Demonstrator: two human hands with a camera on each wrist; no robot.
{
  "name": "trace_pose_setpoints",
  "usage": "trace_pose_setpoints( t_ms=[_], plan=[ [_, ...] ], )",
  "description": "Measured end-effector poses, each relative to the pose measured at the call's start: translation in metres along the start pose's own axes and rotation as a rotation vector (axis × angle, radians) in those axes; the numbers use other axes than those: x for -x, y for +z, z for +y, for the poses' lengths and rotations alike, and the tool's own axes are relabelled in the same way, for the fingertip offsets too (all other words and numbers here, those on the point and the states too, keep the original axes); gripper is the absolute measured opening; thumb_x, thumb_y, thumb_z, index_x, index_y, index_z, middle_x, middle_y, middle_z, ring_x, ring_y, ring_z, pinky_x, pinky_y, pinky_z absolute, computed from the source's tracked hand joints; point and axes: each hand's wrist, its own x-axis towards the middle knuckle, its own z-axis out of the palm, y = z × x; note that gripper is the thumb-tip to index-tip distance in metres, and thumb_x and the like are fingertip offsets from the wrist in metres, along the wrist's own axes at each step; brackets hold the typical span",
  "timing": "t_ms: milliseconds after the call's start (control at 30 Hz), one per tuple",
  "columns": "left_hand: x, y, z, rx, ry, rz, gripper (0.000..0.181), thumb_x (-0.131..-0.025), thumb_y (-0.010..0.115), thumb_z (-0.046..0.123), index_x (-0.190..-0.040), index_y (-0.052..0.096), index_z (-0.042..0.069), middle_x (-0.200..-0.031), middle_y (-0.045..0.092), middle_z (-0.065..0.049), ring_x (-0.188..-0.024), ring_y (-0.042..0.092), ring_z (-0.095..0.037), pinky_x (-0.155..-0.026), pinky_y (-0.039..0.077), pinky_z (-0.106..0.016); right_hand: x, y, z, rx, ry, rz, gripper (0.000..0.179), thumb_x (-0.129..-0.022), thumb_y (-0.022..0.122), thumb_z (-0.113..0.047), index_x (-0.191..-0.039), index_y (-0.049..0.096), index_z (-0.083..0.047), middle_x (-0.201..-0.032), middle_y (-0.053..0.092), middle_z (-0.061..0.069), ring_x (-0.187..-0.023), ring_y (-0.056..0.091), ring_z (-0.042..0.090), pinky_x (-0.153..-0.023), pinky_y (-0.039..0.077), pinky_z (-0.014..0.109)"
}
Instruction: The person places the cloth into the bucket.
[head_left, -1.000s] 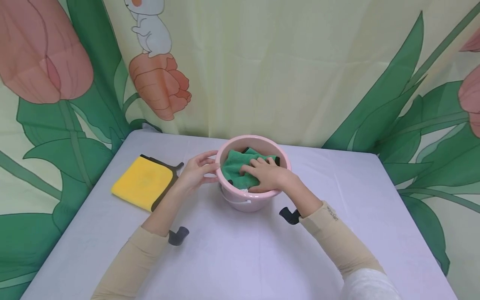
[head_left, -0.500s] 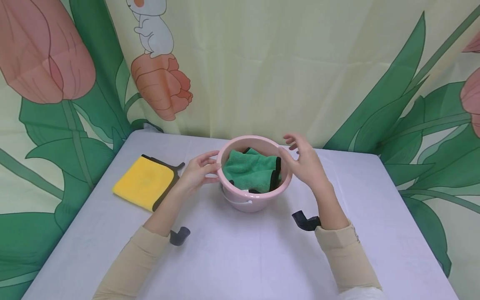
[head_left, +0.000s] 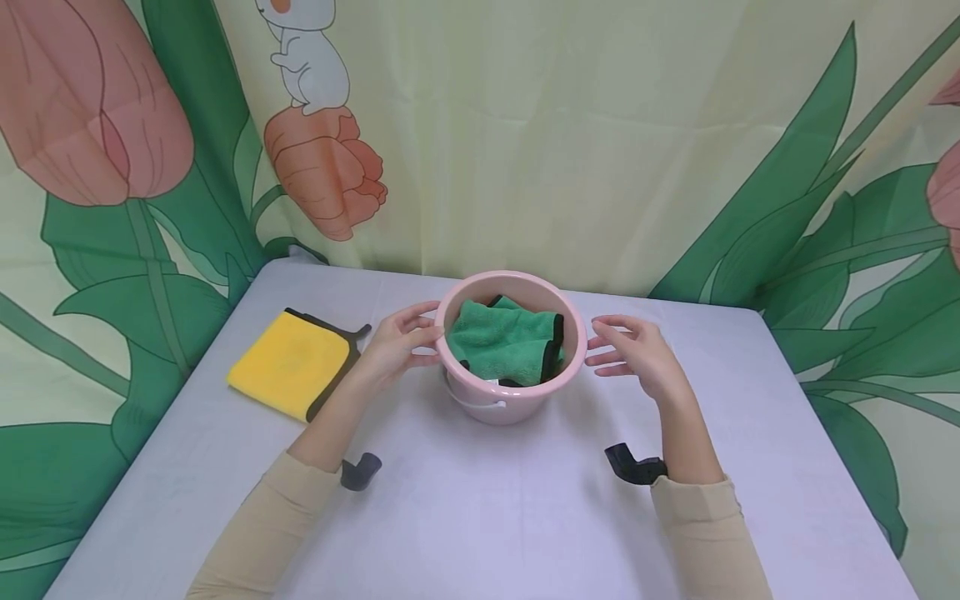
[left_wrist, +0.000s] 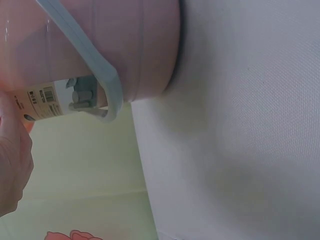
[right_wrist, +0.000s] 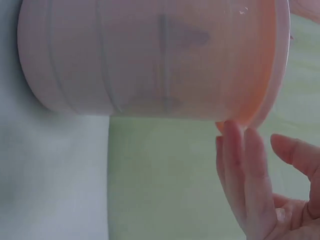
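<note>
A pink bucket [head_left: 504, 410] stands upright on the table, its white handle [head_left: 480, 405] hanging down at the front. Inside lies a folded green cloth [head_left: 504, 337] with black edging. My left hand [head_left: 401, 342] touches the left side of the bucket near its rim, fingers extended; the left wrist view shows only part of this hand [left_wrist: 12, 160] beside a printed label. On the other side, my right hand [head_left: 633, 354] has its fingers stretched toward the rim. In the right wrist view those fingertips reach the rim, or nearly so; contact is hard to tell.
A folded yellow cloth [head_left: 292, 367] with dark edging lies left of the bucket, partly behind the left forearm. The table [head_left: 495, 517] has a pale cover. A printed curtain [head_left: 510, 167] hangs right behind its back edge.
My right hand has left the green cloth, come out of the bucket, and moved round to its right side. My left hand and the bucket have stayed in place.
</note>
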Motion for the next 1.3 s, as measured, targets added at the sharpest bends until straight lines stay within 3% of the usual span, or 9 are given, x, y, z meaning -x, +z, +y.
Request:
trace_pose_setpoints(
  t_ms=[167,333,600,700,767,833,1033,1133,1300],
  plan=[
    [0.0,0.001,0.001,0.004,0.001,-0.001,0.049,-0.089,0.057,0.007,-0.136,0.043,0.014,-0.103,0.052,-0.009,-0.081,0.058,-0.015,-0.077,0.054,-0.033,-0.001,0.002,0.002,-0.096,0.059,-0.064,0.058,-0.09,0.056,-0.032,-0.132,0.041,0.004,-0.099,0.061,0.012,-0.073,0.068,0.016,-0.069,0.056,0.03],
    [0.0,0.002,0.001,0.004,0.002,-0.002,0.049,-0.089,0.057,0.008,-0.136,0.043,0.014,-0.103,0.052,-0.009,-0.081,0.058,-0.016,-0.077,0.054,-0.033,-0.004,0.004,0.003,-0.146,0.088,-0.061,0.057,-0.089,0.059,-0.029,-0.132,0.042,0.004,-0.089,0.062,0.001,-0.068,0.067,0.013,-0.067,0.055,0.026],
    [-0.001,0.004,0.003,-0.011,-0.011,0.013,0.049,-0.089,0.058,0.008,-0.135,0.044,0.015,-0.105,0.051,-0.011,-0.082,0.059,-0.016,-0.077,0.054,-0.034,-0.003,0.006,0.001,-0.146,0.074,-0.037,0.056,-0.089,0.06,-0.025,-0.132,0.04,0.004,-0.09,0.063,0.004,-0.066,0.065,0.012,-0.064,0.056,0.025],
    [0.0,0.006,0.005,-0.067,-0.002,0.046,0.048,-0.089,0.058,0.008,-0.134,0.045,0.014,-0.108,0.049,-0.011,-0.084,0.059,-0.019,-0.077,0.054,-0.033,-0.003,0.007,0.002,-0.135,0.054,-0.042,0.055,-0.089,0.059,-0.023,-0.133,0.039,0.004,-0.094,0.062,0.007,-0.067,0.065,0.012,-0.063,0.056,0.027],
    [0.002,0.007,0.006,-0.155,0.039,0.08,0.048,-0.088,0.059,0.009,-0.134,0.045,0.013,-0.109,0.048,-0.012,-0.086,0.059,-0.021,-0.076,0.055,-0.033,-0.004,0.008,0.003,-0.134,0.044,-0.049,0.055,-0.089,0.059,-0.024,-0.133,0.039,0.004,-0.093,0.062,0.006,-0.068,0.065,0.012,-0.063,0.056,0.027],
    [0.005,0.009,0.005,-0.296,0.128,0.125,0.05,-0.087,0.061,0.01,-0.134,0.044,0.011,-0.11,0.048,-0.012,-0.089,0.059,-0.024,-0.076,0.055,-0.033,-0.004,0.008,0.005,-0.144,0.036,-0.055,0.055,-0.089,0.06,-0.025,-0.131,0.039,0.004,-0.092,0.062,0.006,-0.068,0.065,0.013,-0.063,0.056,0.028],
    [0.019,0.004,-0.002,-0.683,0.514,0.309,0.052,-0.084,0.065,0.015,-0.13,0.045,0.005,-0.113,0.053,-0.014,-0.102,0.051,-0.026,-0.086,0.049,-0.043,-0.003,0.009,0.008,-0.198,-0.016,-0.086,0.056,-0.084,0.066,-0.031,-0.123,0.044,0.003,-0.086,0.063,0.004,-0.067,0.065,0.016,-0.062,0.056,0.03],
    [0.026,-0.01,-0.007,-0.867,0.627,0.374,0.05,-0.085,0.064,0.019,-0.129,0.045,0.005,-0.118,0.053,-0.014,-0.11,0.047,-0.028,-0.092,0.044,-0.046,-0.003,0.009,0.008,-0.197,-0.01,-0.081,0.056,-0.084,0.065,-0.031,-0.123,0.044,0.002,-0.084,0.063,0.003,-0.067,0.065,0.016,-0.061,0.056,0.029],
    [0.035,-0.048,-0.022,-1.265,0.734,0.431,0.052,-0.083,0.062,0.025,-0.128,0.046,0.004,-0.125,0.05,-0.015,-0.115,0.043,-0.032,-0.097,0.033,-0.051,-0.004,0.01,0.007,-0.168,0.042,-0.066,0.053,-0.089,0.06,-0.025,-0.128,0.039,0.004,-0.08,0.063,-0.002,-0.065,0.064,0.013,-0.061,0.056,0.025]
  ],
)
